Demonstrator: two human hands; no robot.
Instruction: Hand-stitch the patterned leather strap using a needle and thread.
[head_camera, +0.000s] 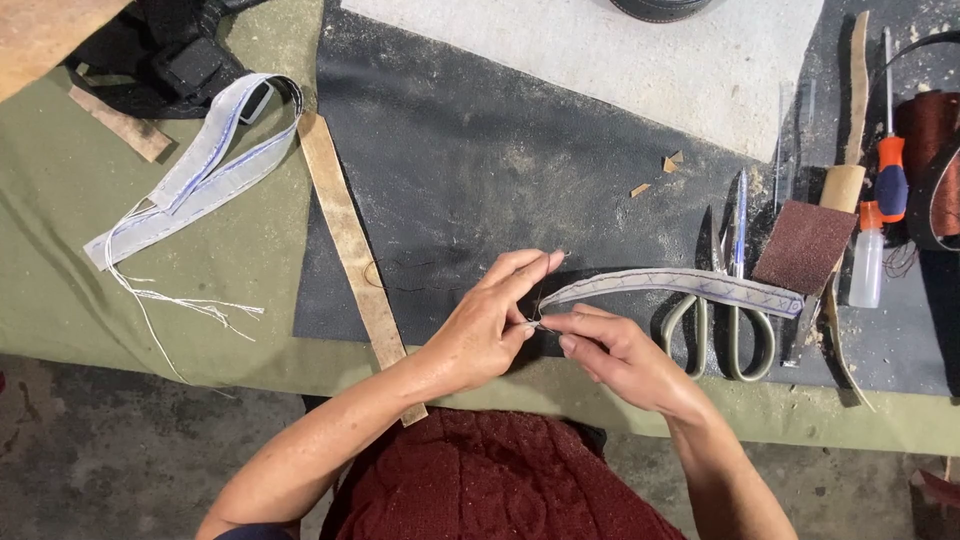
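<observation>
Grey strap (680, 284): a narrow strip with blue cross-stitching along it, lying on the black mat (470, 160) and reaching from the fingertips rightward over the scissors (722, 330).
Left hand (490, 320): thumb and forefinger pinched shut at the strap's near end, the other fingers lifted and spread; a thin dark thread (415, 287) trails leftward from the pinch across the mat.
Right hand (615, 352): fingertips closed narrow against the same strap end, touching the left hand's pinch; whether a needle sits between them is too small to tell.
Scissors: metal, handles toward the person, lying under the strap's far end with a blue pen (740, 215) beside the blades.
Sanding block (804, 246): dark red-brown, just right of the pen.
Screwdriver (890, 165): orange and blue handle, near the table's right edge, above a small white bottle (866, 262) with an orange cap.
Tan leather strip (352, 250): long, laid slantwise across the mat's left edge onto the olive cloth (120, 290).
White webbing (205, 165): folded loop with loose white threads, well left of the hands on the olive cloth.
</observation>
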